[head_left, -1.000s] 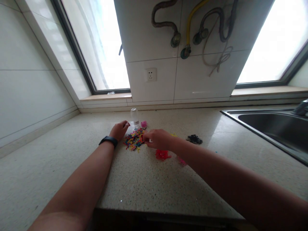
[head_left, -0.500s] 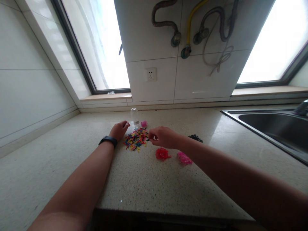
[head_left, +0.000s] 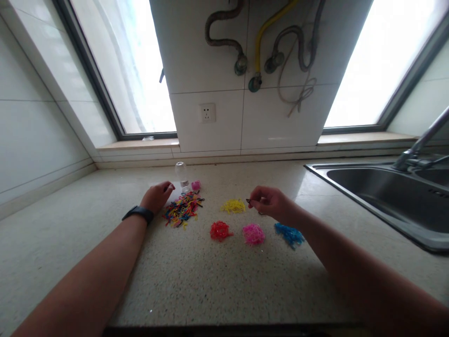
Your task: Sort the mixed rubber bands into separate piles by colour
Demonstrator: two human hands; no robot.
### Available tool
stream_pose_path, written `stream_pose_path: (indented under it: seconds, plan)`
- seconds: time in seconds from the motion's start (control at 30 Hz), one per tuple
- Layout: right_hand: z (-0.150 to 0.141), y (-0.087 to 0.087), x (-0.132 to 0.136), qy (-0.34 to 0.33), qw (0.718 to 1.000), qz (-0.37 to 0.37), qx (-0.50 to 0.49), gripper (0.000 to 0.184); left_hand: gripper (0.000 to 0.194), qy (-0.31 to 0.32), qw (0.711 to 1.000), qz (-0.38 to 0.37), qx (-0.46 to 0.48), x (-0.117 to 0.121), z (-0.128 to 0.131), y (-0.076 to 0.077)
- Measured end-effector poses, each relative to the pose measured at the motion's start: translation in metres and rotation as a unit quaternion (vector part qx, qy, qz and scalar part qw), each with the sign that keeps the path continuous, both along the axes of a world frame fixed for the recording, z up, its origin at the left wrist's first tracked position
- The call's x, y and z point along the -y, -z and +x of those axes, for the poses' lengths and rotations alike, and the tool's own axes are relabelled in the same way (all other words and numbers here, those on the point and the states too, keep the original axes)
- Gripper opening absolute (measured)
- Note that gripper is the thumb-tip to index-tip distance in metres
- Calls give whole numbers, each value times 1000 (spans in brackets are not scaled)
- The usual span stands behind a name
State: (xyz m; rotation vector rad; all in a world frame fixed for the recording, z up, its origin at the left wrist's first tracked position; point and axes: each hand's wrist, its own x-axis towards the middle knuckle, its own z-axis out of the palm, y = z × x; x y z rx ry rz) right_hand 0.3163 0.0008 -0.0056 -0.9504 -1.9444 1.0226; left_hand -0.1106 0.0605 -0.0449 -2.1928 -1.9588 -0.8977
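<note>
the right hand is over the counter, its thumb and fingertips pinched together on a black band, just right of the yellow pile. below that hand a dark bit shows on the counter, mostly covered. the left hand, with a watch on its wrist, is beside the mixed pile of coloured bands; its fingers are curled, and whether they grip anything cannot be told. the clear bottle stands upright behind the mixed pile, the pink piece just to its right. nearer the front edge, from left to right and apart from one another, lie the red pile, the pink pile and the blue pile, the last partly behind the right forearm. the sink is at the far right.
</note>
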Motion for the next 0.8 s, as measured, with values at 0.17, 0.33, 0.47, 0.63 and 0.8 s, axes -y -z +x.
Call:
stream_pose_path:
  seconds: [0.17,0.33,0.47,0.63,0.8]
  plan:
    - [-1,-3,5,-16,1000,-10,-20,15,34,-28,999,35,-21,12,19,-13]
    - [0,-2,5,-18,999,-7,-27,13,30,44,994,102,0,40,80,-41]
    - [-2,-3,6,-27,999,-2,-34,12,25,189,977,61,76,73,147,-57]
    - [-4,-2,8,-48,999,12,0,9,28,283,949,-6,141,105,196,-50]
    - [-6,-2,11,-57,997,33,28,8,24,292,940,-6,175,113,205,-37]
